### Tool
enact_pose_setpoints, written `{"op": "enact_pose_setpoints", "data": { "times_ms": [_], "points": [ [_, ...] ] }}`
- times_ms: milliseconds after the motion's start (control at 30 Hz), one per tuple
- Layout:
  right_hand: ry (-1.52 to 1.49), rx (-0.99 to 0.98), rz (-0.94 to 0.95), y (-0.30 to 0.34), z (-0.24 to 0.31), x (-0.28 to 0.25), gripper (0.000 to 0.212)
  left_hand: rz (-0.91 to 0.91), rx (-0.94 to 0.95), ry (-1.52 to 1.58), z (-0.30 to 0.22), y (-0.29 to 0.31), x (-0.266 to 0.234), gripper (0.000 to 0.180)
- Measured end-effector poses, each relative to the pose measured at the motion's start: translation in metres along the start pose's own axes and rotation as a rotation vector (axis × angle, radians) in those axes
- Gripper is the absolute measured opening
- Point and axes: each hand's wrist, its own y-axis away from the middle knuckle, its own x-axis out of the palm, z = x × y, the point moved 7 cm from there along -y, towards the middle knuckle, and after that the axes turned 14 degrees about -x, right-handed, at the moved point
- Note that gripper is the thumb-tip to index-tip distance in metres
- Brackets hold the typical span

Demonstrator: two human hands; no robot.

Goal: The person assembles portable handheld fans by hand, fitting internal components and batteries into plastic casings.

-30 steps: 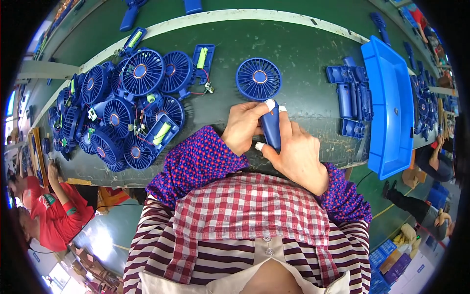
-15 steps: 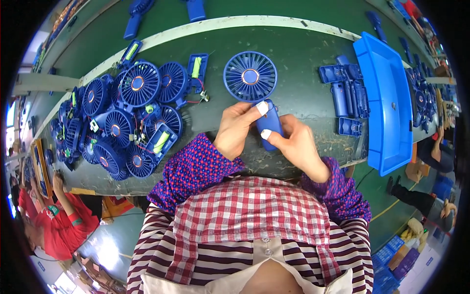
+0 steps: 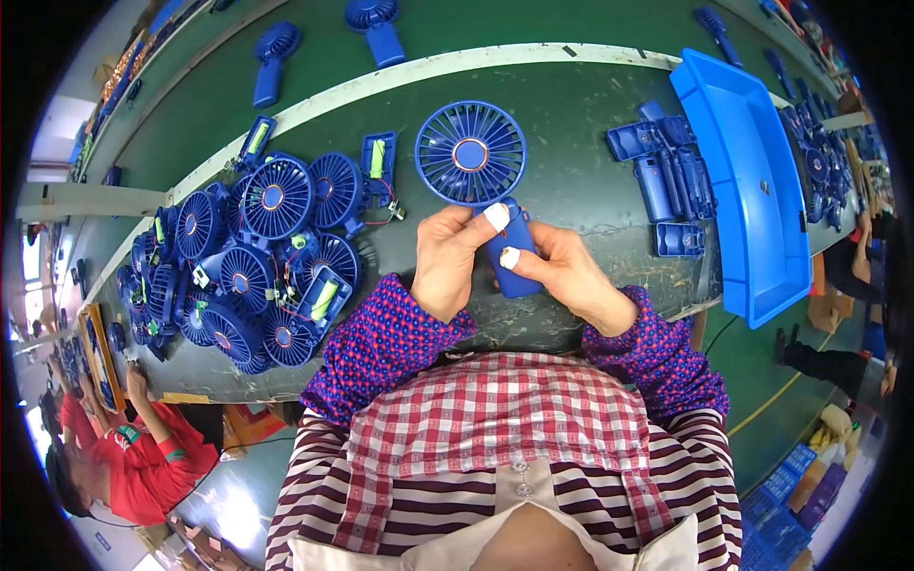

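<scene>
A blue handheld fan (image 3: pixel 515 255) is between my two hands above the near part of the bench, its round grille pointing away from me. My left hand (image 3: pixel 451 255) grips the top of its handle just below the grille, with the white-wrapped thumb lying across the front. Around the lower handle, my right hand (image 3: pixel 567 271) is closed, its thumb, also wrapped in white, pressed on the handle's face. The fingers behind the handle are partly hidden.
A heap of blue fan heads with open handles and wires (image 3: pixel 249 266) covers the bench's left side. Loose blue handle shells (image 3: pixel 671 176) lie at the right, beside a blue tray (image 3: pixel 752 190). Finished-looking fans (image 3: pixel 276 62) stand beyond a white strip. A person in red (image 3: pixel 143 462) is at left.
The fan's grille has shifted slightly left and tilted a little with my hands. Both hands keep their hold, and my view has turned slightly.
</scene>
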Motion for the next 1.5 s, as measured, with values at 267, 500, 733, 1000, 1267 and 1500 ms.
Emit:
{"op": "enact_pose_setpoints", "data": {
  "times_ms": [267,500,733,1000,1267,1500],
  "points": [
    [-0.108,-0.039,-0.017,-0.005,0.008,0.006,0.033,0.019,0.012,-0.043,-0.009,0.0,0.001,0.024],
    [0.104,-0.111,-0.052,-0.009,0.015,0.002,0.029,0.131,0.063,0.012,-0.012,-0.006,0.001,0.023],
    [0.674,-0.377,-0.153,-0.003,0.054,0.007,0.029,0.41,0.122,0.056,-0.018,-0.002,0.007,0.038],
    [0.679,-0.478,-0.199,-0.001,0.059,0.008,0.03,0.399,0.164,0.014,-0.025,0.007,0.022,0.05],
    [0.296,-0.29,-0.218,-0.002,0.041,0.006,0.033,0.231,0.087,-0.103,-0.021,0.008,0.017,0.052],
    [0.111,-0.169,-0.197,-0.01,0.026,0.002,0.029,0.151,0.166,-0.114,-0.016,-0.002,0.008,0.042]
  ]
}}
